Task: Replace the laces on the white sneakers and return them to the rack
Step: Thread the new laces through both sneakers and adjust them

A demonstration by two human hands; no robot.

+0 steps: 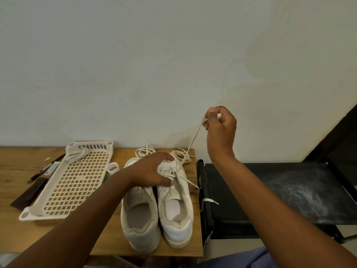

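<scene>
No brand mark or legible writing shows on the two white sneakers standing side by side, heels toward the camera, on the wooden table; print on the pen at the far left is too small to read. The left hand reaches across the left sneaker and presses down on the forefoot of the right sneaker, fingers spread, with the thumb at the tongue and fingertips near the toe. The right hand is raised well above and to the right of the shoes, fingers curled tight around a cream lace that runs taut and slanting down to the right sneaker's eyelets; a white tip pokes from the fist. The hands are well apart, both forearms extended from the bottom of the frame. Loose loops of lace lie on the table beyond the toes. A perforated cream tray lies left of the shoes with another bundled lace at its far end, a small white ring between tray and shoes. A black rack stands just right of the table, a lace end draped over its edge.
</scene>
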